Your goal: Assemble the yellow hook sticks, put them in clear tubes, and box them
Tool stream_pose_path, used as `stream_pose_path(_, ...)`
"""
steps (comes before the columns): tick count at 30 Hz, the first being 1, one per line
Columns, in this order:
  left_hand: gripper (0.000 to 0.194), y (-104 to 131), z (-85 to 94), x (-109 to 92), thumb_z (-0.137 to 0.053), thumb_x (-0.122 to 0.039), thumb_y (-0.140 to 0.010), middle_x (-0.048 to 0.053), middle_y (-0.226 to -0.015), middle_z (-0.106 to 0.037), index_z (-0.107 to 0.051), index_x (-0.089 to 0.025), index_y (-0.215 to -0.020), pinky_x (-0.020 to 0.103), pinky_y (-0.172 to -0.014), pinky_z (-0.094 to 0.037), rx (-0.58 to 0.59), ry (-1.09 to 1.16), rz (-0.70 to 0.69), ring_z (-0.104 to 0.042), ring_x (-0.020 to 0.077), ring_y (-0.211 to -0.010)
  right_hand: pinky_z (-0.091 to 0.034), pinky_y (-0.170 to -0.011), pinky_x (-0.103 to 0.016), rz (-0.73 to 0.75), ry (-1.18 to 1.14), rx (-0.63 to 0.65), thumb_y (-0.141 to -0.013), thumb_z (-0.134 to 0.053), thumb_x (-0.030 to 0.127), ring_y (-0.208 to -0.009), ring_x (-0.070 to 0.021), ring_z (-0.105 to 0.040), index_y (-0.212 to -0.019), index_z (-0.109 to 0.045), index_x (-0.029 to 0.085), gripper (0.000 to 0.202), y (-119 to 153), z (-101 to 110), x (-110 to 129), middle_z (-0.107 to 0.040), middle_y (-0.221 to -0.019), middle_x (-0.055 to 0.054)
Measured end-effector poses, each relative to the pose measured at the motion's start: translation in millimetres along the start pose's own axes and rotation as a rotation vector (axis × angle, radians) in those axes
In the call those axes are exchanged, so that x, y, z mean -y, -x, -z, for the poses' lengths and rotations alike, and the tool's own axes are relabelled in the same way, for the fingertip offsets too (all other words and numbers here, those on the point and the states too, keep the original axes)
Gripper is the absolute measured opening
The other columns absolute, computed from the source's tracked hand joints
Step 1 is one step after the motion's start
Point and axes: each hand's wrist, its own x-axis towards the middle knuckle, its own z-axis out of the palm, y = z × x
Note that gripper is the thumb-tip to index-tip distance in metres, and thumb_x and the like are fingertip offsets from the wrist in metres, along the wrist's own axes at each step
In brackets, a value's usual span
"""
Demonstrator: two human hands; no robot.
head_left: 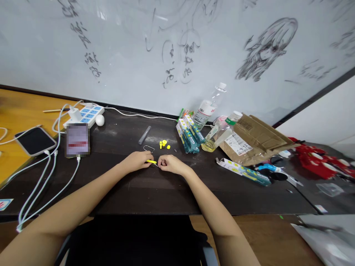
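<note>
My left hand (138, 161) is closed around a thin yellow plastic strip (151, 162), whose end sticks out to the right. Close beside it, my right hand (171, 164) is curled with its fingertips pinched. A fine wire-like line (155, 165) shows in the gap between the hands; what the right fingers grip is hidden. Just beyond the left hand lies a bent metal wire (149, 149). Several small yellow plastic parts (164, 142) sit on the dark table beyond both hands. A clear tube (144, 135) rests farther back.
Teal-and-white boxes (188, 135), a water bottle (206, 111), a second bottle (222, 133) and torn cardboard (249, 136) stand right of the hands. One long box (244, 171) lies nearer. At left are a phone (36, 141), a blurred screen (77, 140), cables and a power strip (90, 113).
</note>
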Motion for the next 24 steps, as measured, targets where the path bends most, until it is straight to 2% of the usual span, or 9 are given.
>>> stream_pose_path(5,0.017,-2.8,2.4,0.2,-0.049,-0.027,-0.089,0.003,-0.092,-0.061,-0.064,-0.02,-0.088,0.023,-0.063,-0.041,0.034,-0.112,-0.009,-0.062,0.014,-0.076,-0.029,-0.058,-0.018,-0.006,0.026,0.013,-0.075,-0.061,0.017,-0.056,-0.0069,-0.048,-0.08,-0.064,0.017,0.006,-0.1,-0.4,-2.1,-0.056,-0.063,0.005)
stream_pose_path(10,0.015,-7.0,1.7,-7.5,-0.051,-0.023,-0.087,0.004,-0.083,-0.061,-0.063,-0.017,-0.08,0.023,-0.062,-0.042,0.045,-0.191,-0.027,-0.061,0.0145,-0.07,-0.027,-0.058,-0.019,-0.01,0.071,-0.012,-0.078,-0.065,0.022,-0.056,-0.007,-0.047,-0.081,-0.063,0.018,0.006,-0.5,-1.1,1.5,-0.058,-0.064,0.005)
stream_pose_path(15,0.015,-7.4,-3.7,-7.6,-0.049,-0.02,-0.086,0.005,-0.085,-0.062,-0.063,-0.016,-0.084,0.025,-0.062,-0.042,0.037,-0.192,-0.016,-0.062,0.0165,-0.073,-0.027,-0.057,-0.019,0.001,0.024,-0.041,-0.083,-0.058,0.021,-0.054,-0.0069,-0.045,-0.082,-0.059,0.018,0.004,0.6,-1.6,2.2,-0.053,-0.061,0.006)
stream_pose_path(20,0.017,-3.0,-7.0,-1.4,-0.047,-0.022,-0.087,0.004,-0.094,-0.065,-0.061,-0.019,-0.095,0.024,-0.066,-0.043,-0.084,-0.069,0.084,-0.063,0.0159,-0.08,-0.034,-0.061,-0.02,0.024,-0.174,-0.09,-0.088,-0.051,0.033,-0.06,-0.0094,-0.046,-0.086,-0.057,0.018,0.016,-1.8,-5.5,-1.2,-0.052,-0.065,0.005)
stream_pose_path(22,0.018,-1.3,-5.4,-0.9,-0.046,-0.024,-0.087,0.003,-0.098,-0.066,-0.061,-0.021,-0.099,0.023,-0.068,-0.044,-0.176,-0.017,0.135,-0.063,0.0156,-0.083,-0.039,-0.067,-0.022,0.012,-0.342,-0.206,-0.088,-0.049,0.035,-0.069,-0.0112,-0.05,-0.09,-0.056,0.018,0.018,-8.6,-10.1,-4.9,-0.054,-0.073,0.002)
stream_pose_path(24,0.02,0.3,-2.0,-1.1,-0.045,-0.027,-0.089,0.003,-0.098,-0.067,-0.06,-0.021,-0.1,0.023,-0.069,-0.044,-0.3,0.043,0.213,-0.063,0.0154,-0.084,-0.043,-0.073,-0.023,-0.069,-0.572,-0.361,-0.091,-0.04,0.034,-0.077,-0.0128,-0.053,-0.092,-0.053,0.018,0.02,-17.2,-15.5,-8.6,-0.056,-0.079,-0.001)
